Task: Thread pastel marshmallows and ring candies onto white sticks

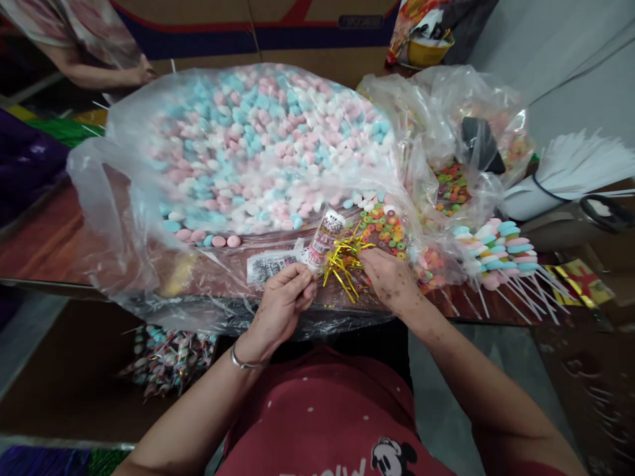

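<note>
My left hand point(285, 301) is closed in a pinch at the lower end of a small printed plastic wrapper point(326, 237), which stands up above the fingers. Another printed wrapper point(270, 266) lies flat on the table just behind that hand. A loose pile of shiny gold twist ties point(344, 264) lies between my hands. My right hand point(389, 277) reaches into the right side of this pile, its fingertips pinched together at the ties. Small ring-shaped candies point(384, 230) in mixed colours lie just beyond the right hand.
A large clear bag of pink, blue and white candies point(262, 145) covers the table. To the right are candy skewers point(501, 251), white sticks point(583, 162) and a dark phone-like object point(481, 144). Below left, a cardboard box point(64, 377) holds wrapped skewers. Another person's arm point(99, 73) shows at upper left.
</note>
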Motion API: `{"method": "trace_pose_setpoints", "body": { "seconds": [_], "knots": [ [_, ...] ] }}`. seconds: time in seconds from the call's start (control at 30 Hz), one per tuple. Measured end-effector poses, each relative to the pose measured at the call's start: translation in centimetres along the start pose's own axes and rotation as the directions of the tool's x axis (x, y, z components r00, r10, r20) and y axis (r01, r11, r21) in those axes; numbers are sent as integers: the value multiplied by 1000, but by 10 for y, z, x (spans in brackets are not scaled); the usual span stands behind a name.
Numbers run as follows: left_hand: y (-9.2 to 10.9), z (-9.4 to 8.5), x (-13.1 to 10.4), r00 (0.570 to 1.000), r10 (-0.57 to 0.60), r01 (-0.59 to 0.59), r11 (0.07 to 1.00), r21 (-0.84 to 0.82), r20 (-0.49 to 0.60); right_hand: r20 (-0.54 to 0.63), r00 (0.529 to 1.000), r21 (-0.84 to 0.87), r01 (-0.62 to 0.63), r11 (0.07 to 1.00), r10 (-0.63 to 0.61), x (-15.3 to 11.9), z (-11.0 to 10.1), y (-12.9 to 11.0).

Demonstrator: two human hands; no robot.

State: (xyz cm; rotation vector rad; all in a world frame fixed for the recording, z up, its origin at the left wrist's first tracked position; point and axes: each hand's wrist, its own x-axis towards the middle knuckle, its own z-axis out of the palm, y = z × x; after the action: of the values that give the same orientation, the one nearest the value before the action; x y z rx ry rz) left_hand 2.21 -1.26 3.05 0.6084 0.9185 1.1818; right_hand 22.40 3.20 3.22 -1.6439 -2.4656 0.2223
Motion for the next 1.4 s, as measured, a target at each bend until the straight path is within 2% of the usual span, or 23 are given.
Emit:
{"method": "trace_pose_setpoints", "body": {
  "seconds": [0.17, 0.27, 0.43, 0.57, 0.7, 0.77, 0.83, 0.93, 1.03, 1.1, 1.3, 1.37, 1.4],
  "knots": [
    [1, -4, 0, 1000, 31, -31, 999, 19, 3, 49, 999, -6, -19, 1000, 19, 4, -6, 2],
    [3, -4, 0, 999, 45, -45, 999, 21, 4, 17, 999, -19, -47, 999, 48, 4, -6, 3],
    [5, 0, -2, 998, 54, -55, 998, 23, 40, -200, 980, -71, -38, 997, 23, 5, -4, 11],
    [5, 4, -3, 996, 72, -74, 997, 29, 54, -418, 908, -129, -85, 988, 23, 10, -4, 17],
    [0, 7, -1, 991, 83, -89, 995, 52, 107, -491, 871, -38, -9, 999, -11, 14, -1, 9],
    [-6, 9, 1, 987, 90, -102, 991, 86, 136, -505, 863, 80, 52, 995, -5, 14, -1, 0],
    [-12, 9, 4, 984, 102, -122, 984, 133, 147, -496, 868, 261, 118, 958, 28, 10, -1, -9],
    [-18, 9, 8, 980, 136, -168, 959, 230, 149, -393, 916, 542, 161, 825, 79, 2, -1, -23],
    [-21, 8, 9, 972, 195, -228, 913, 340, 128, -266, 949, 724, 79, 685, 171, -5, 3, -34],
    [-23, 9, 9, 968, 229, -252, 893, 373, 107, -202, 954, 776, 18, 631, 221, -7, 6, -38],
    [-27, 9, 9, 961, 272, -275, 901, 336, 57, -132, 968, 793, -25, 609, 213, -6, 11, -41],
    [-26, 9, 9, 953, 300, -292, 881, 372, 37, -159, 971, 754, 3, 656, 178, -7, 12, -44],
    [-24, 9, 8, 951, 309, -292, 867, 404, 23, -205, 968, 701, 40, 712, 147, -8, 12, -45]
  ]
}}
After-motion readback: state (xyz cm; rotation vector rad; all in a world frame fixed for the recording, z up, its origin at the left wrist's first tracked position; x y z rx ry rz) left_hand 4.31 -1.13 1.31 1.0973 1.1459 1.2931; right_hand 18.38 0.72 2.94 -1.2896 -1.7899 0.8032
